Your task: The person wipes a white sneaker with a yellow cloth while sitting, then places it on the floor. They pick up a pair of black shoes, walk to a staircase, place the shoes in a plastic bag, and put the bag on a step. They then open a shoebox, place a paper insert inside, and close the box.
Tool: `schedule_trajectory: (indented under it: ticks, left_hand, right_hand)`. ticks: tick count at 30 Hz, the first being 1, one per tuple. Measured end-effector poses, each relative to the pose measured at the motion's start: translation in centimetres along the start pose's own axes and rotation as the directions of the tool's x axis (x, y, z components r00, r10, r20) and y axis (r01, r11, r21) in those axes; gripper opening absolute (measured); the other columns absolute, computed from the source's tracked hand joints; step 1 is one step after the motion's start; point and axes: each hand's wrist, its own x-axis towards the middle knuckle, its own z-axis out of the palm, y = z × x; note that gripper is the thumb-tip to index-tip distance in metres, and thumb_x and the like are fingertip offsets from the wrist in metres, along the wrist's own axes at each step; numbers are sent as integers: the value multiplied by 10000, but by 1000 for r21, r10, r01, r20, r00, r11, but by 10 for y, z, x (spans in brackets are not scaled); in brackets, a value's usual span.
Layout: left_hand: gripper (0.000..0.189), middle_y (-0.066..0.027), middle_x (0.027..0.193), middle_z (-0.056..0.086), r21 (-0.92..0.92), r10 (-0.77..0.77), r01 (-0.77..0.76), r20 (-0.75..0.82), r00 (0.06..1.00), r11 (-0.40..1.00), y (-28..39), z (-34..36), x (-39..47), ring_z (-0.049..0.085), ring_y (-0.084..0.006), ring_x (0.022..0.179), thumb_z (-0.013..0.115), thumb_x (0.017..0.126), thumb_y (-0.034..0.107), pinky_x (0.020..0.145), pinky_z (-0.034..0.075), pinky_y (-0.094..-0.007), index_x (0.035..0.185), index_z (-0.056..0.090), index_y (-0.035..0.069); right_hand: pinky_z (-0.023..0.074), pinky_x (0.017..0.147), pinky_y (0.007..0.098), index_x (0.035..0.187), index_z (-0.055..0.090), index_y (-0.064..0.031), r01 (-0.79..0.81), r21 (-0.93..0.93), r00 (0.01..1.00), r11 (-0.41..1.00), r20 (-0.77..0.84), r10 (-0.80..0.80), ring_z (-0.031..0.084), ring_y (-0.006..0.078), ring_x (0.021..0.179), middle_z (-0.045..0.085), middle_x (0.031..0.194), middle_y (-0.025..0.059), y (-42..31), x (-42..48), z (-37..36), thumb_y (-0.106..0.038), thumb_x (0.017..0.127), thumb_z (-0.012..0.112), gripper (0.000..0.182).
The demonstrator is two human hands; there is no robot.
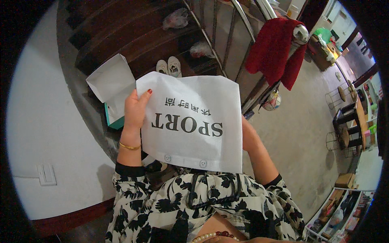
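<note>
A white fabric bag (185,145) printed with large black lettering, upside down to me, is spread in front of my chest. My left hand (136,106) grips its left edge, thumb with red nail on the front face. My right hand (247,133) reaches behind the bag's right edge; its fingers are hidden. A black cord loop (214,202) lies against my patterned shirt below the bag. To the left, an open shoebox (112,79) with a white lid and green side rests on the stairs. A pair of white shoes (168,66) stands on a step just beyond the bag.
Dark stairs (127,39) rise ahead, with crumpled clear plastic (176,18) on them. A metal railing (225,42) carries a red towel (270,48); a ball (272,100) hangs below. A white wall (45,121) is at left. Stools (343,136) and shelving (337,212) stand right.
</note>
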Motion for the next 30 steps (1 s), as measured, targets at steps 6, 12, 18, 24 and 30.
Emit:
schedule_trajectory:
  ticks: [6, 12, 18, 24, 30]
  left_hand:
    - [181, -38, 936, 664, 42, 61, -62, 16, 998, 997, 6, -9, -2, 586, -86, 811, 598, 885, 109, 733, 474, -242, 1013, 632, -15]
    - [195, -50, 903, 670, 146, 142, -143, 21, 990, 979, 7, -9, -5, 594, -100, 776, 618, 871, 116, 710, 476, -248, 1002, 631, -26]
    - [214, -64, 880, 675, 11, 89, -91, 98, 991, 996, 9, -22, -2, 592, -89, 763, 638, 857, 141, 695, 480, -257, 983, 629, -33]
    - [261, -168, 900, 633, 795, 574, -366, 26, 818, 484, -42, -18, -6, 628, -282, 766, 609, 864, 151, 697, 500, -365, 1062, 561, -11]
    - [295, -172, 926, 610, 281, 370, -339, -64, 927, 898, -18, 43, -45, 619, -276, 815, 609, 871, 155, 728, 489, -380, 1093, 488, 2]
  right_hand:
    - [292, 1058, 382, 1462, 178, -55, 182, -93, 979, 979, -81, -189, 336, 270, 1308, 329, 1442, 115, -14, -13, 31, -521, 869, 476, 811]
    - [400, 965, 380, 1430, 189, -13, 315, -605, 897, 731, -62, -437, 459, 281, 1210, 476, 1304, 183, -8, -9, 26, -129, 766, 561, 769]
    - [448, 864, 343, 1179, 478, 33, 339, -132, 903, 932, -233, -361, 582, 216, 947, 606, 1060, 113, -4, 13, 11, 14, 764, 477, 415]
    - [443, 765, 271, 1046, 511, -18, 359, -587, 788, 725, -226, -573, 561, 163, 826, 610, 936, 90, 13, 26, 9, 9, 813, 488, 236]
    - [479, 735, 316, 1143, 439, -57, 476, -725, 724, 498, 2, -689, 616, 220, 829, 605, 922, 131, 19, 43, 90, 35, 862, 460, 297]
